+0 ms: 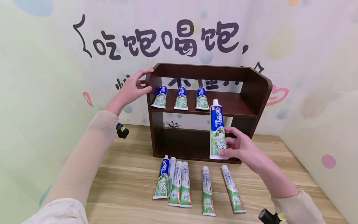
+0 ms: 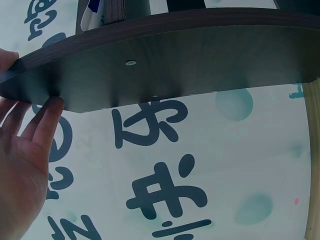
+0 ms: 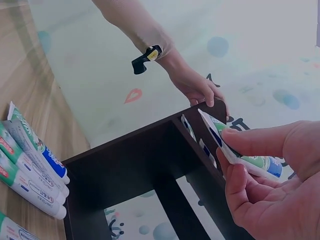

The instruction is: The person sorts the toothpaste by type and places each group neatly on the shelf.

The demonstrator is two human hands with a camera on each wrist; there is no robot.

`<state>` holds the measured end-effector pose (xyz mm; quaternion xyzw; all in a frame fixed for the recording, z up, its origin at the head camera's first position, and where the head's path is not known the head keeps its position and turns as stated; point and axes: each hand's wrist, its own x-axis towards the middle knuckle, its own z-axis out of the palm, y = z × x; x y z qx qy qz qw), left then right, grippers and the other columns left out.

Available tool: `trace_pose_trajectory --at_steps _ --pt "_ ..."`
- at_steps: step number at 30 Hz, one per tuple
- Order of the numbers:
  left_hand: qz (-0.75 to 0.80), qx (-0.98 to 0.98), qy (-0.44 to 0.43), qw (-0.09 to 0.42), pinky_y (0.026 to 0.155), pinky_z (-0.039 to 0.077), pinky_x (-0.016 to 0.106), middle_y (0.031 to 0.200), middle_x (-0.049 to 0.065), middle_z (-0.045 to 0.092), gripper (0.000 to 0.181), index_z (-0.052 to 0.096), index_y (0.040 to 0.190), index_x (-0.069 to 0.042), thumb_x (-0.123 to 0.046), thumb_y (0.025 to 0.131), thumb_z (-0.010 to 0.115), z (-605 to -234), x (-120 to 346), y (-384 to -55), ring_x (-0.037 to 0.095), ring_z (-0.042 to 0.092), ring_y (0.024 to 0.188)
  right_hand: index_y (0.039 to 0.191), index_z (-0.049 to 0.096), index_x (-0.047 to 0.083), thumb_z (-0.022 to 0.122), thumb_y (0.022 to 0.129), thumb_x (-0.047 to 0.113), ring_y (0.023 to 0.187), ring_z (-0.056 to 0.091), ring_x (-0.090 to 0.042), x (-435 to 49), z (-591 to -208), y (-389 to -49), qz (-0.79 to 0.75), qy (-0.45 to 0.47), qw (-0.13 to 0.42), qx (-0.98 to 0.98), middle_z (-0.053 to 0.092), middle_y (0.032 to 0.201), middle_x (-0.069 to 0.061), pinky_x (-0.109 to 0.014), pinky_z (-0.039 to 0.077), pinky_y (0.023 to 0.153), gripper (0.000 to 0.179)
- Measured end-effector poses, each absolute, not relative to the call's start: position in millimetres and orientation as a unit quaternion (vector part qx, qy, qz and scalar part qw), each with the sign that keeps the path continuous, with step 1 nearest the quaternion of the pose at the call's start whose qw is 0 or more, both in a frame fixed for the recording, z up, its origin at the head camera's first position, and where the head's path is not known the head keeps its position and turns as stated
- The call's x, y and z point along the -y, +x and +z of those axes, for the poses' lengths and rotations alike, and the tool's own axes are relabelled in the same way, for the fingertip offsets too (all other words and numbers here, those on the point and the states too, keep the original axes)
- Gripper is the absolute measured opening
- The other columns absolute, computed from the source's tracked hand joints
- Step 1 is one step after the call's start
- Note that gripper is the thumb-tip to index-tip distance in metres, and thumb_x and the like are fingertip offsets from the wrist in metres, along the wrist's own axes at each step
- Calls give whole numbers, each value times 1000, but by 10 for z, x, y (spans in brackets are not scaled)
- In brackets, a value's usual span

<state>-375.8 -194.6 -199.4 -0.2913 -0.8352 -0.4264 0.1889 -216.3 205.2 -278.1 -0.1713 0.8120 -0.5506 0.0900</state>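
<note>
My right hand (image 1: pixel 241 148) pinches a blue, white and green toothpaste tube (image 1: pixel 218 130) near its flat lower end, thumb in front. The tube stands cap-up before the right part of a dark brown two-tier shelf (image 1: pixel 207 69). My left hand (image 1: pixel 133 88) holds the shelf's upper left side; in the left wrist view its thumb and fingers (image 2: pixel 47 125) lie on opposite faces of the side panel (image 2: pixel 175 60). Three matching tubes lean in a row on the upper tier: a left tube (image 1: pixel 159 97), a middle tube (image 1: pixel 181 98) and a right tube (image 1: pixel 202 98).
On the wooden table (image 1: pixel 120 174), before the shelf, lie one blue-capped-end tube (image 1: pixel 162 179) and several silver-and-green tubes (image 1: pixel 176 185). Two of these lie apart, a nearer tube (image 1: pixel 208 193) and a rightmost tube (image 1: pixel 232 189). A printed curtain (image 1: pixel 167 18) hangs behind.
</note>
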Motion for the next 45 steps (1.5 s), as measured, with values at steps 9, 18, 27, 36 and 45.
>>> trace_pose_trajectory --at_steps 9,18,27,36,45 --pt "-424 834 -295 193 102 53 46 159 -1 38 61 43 148 -16 -5 92 63 -2013 1971 -3771 40 59 126 151 22 6 72 88 12 95 70 -15 -2103 -2681 -2239 -539 -157 73 -824 67 119 -16 -20 58 86 81" --pt "-426 838 -286 185 105 50 51 161 7 34 61 40 149 -10 -4 92 61 -1935 1923 -3589 47 55 127 152 22 6 72 88 11 94 69 -13 -2113 -2611 -2310 -534 -150 69 -829 69 115 -10 -19 57 86 81" --pt "-427 839 -287 176 104 51 47 161 12 34 58 40 148 -5 -5 94 59 -1843 1864 -3397 50 54 127 151 25 9 73 88 14 96 69 -13 -2131 -2560 -2376 -520 -143 56 -840 67 121 -14 -17 54 88 79" --pt "-426 837 -291 180 105 50 49 160 12 34 58 41 148 -5 -2 93 60 -1847 1852 -3418 47 56 126 152 25 9 72 88 15 95 70 -10 -2173 -2514 -2457 -514 -137 47 -846 68 122 -11 -16 52 90 79" --pt "-427 836 -293 180 105 50 47 160 12 35 58 42 148 -6 -4 93 60 -1850 1846 -3436 45 57 127 151 27 11 71 90 16 97 69 -10 -2202 -2429 -2565 -500 -125 33 -856 64 128 -16 -16 53 89 76"
